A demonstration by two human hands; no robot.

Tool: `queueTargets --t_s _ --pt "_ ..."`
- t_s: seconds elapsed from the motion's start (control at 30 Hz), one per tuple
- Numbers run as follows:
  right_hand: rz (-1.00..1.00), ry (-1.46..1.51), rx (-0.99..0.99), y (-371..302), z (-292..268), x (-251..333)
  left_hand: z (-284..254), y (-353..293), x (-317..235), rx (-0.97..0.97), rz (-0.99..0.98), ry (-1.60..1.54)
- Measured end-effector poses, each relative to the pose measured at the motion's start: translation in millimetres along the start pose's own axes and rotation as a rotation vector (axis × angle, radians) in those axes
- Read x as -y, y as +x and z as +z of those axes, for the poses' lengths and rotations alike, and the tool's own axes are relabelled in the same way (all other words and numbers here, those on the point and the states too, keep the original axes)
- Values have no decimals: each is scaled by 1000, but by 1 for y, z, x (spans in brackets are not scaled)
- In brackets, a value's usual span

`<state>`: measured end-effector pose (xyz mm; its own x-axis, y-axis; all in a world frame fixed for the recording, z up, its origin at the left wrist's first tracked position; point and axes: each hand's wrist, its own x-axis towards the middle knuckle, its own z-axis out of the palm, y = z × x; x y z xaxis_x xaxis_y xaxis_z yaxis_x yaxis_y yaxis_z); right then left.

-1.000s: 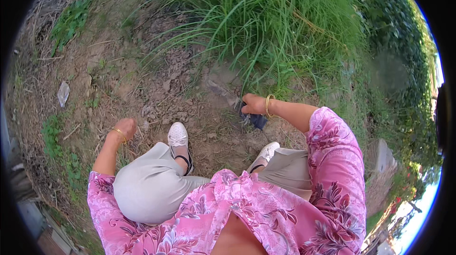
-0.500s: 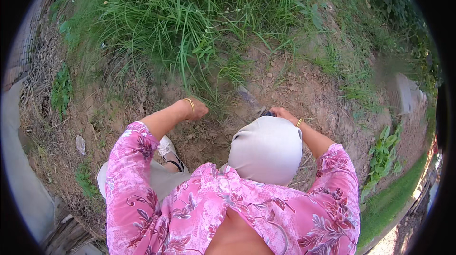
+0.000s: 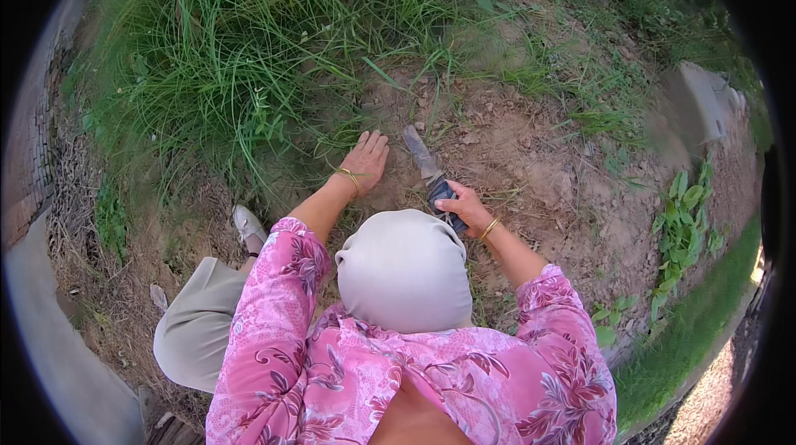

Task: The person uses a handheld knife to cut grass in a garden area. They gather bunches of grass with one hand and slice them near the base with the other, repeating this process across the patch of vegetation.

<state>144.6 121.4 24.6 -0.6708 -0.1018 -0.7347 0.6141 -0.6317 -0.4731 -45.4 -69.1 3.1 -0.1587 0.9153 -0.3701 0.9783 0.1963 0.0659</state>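
I squat on bare dirt in front of a thick clump of long green grass (image 3: pixel 249 55). My left hand (image 3: pixel 365 159) lies flat, fingers apart, on the soil at the foot of the grass. My right hand (image 3: pixel 467 209) grips the dark blue handle of a hand trowel (image 3: pixel 427 165), whose dull metal blade points away from me and rests on the ground just right of my left hand. Both wrists carry thin gold bangles. My raised knee in light grey trousers (image 3: pixel 404 271) hides the ground just below my hands.
My white shoe (image 3: pixel 247 225) stands on the dirt at the left. A grey stone slab (image 3: pixel 701 101) lies at the far right, with leafy weeds (image 3: pixel 684 221) below it. A pale paved strip (image 3: pixel 50 345) runs along the left edge. Brown soil (image 3: pixel 531 155) spreads right of the trowel.
The view has swung toward the grass clump. My left hand left my side, reached forward and settled flat on the soil by the grass. My right hand kept the trowel and laid its blade forward.
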Motion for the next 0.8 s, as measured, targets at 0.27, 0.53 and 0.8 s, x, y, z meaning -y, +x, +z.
queueTargets --t_s 0.27,0.53,0.8 --pt "-58 -280 -23 -1 29 -1 -1 34 36 253 -195 152" --pt "-458 -738 -238 65 39 -23 13 42 63 411 -254 -34" --pt "-156 -465 -24 77 40 -4 -3 17 82 373 -98 -14"
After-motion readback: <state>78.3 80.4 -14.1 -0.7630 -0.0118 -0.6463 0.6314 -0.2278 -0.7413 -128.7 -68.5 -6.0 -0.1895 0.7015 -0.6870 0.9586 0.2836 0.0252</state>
